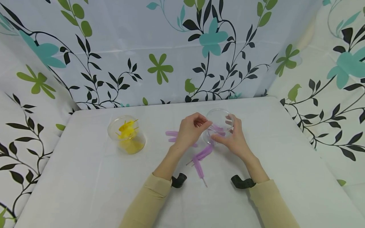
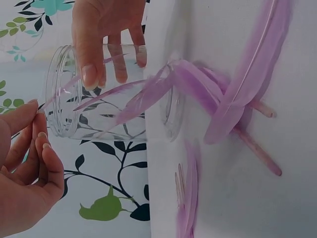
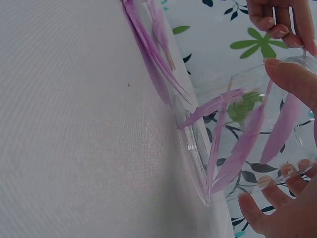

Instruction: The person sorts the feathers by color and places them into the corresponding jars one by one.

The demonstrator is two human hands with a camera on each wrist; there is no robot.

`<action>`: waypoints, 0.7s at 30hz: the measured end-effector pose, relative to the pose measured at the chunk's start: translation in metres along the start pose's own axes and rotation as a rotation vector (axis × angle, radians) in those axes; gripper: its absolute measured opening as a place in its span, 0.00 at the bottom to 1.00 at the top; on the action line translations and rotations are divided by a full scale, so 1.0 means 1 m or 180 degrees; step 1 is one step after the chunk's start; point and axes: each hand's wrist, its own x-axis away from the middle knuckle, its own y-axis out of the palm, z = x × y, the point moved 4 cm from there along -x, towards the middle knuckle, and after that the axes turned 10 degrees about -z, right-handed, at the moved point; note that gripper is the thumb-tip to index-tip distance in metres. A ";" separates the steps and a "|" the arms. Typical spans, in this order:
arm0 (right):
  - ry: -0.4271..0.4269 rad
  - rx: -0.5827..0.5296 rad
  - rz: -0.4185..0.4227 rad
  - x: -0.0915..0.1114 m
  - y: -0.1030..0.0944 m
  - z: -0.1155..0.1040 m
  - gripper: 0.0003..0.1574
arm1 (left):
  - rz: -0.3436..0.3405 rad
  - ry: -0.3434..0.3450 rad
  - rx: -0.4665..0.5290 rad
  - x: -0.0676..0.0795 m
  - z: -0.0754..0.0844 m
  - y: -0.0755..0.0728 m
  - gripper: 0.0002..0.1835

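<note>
A clear jar (image 1: 219, 114) stands upright on the table with several purple feathers (image 3: 239, 146) inside. My right hand (image 1: 237, 139) holds it, thumb on one side and fingers round the other. Above the jar's mouth, my left hand (image 1: 190, 129) pinches the quill of a purple feather (image 2: 68, 89), whose lower part reaches into the jar. More purple feathers (image 1: 204, 153) lie loose on the table, in front of the jar and beneath the left forearm. In the left wrist view the left hand (image 2: 28, 173) is beside the rim.
To the left stands another clear container (image 1: 112, 129) with yellow feathers (image 1: 127, 129) in it. A white cloth covers the table (image 1: 85, 177). Leaf-patterned curtains (image 1: 119, 38) hang behind it and at both sides. A black band piece (image 1: 242, 182) sits at the right wrist.
</note>
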 end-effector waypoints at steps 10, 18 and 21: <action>0.0066 -0.0068 -0.0040 0.002 0.000 -0.007 0.66 | -0.0129 -0.0016 0.0104 0.000 -0.002 0.008 0.10; 0.0055 -0.0017 -0.0023 0.000 0.000 -0.002 0.67 | -0.0215 -0.0035 0.0093 -0.001 -0.001 0.010 0.11; 0.0053 -0.0018 -0.0030 0.001 0.000 -0.003 0.67 | -0.0204 -0.0008 0.0115 0.000 -0.002 0.010 0.11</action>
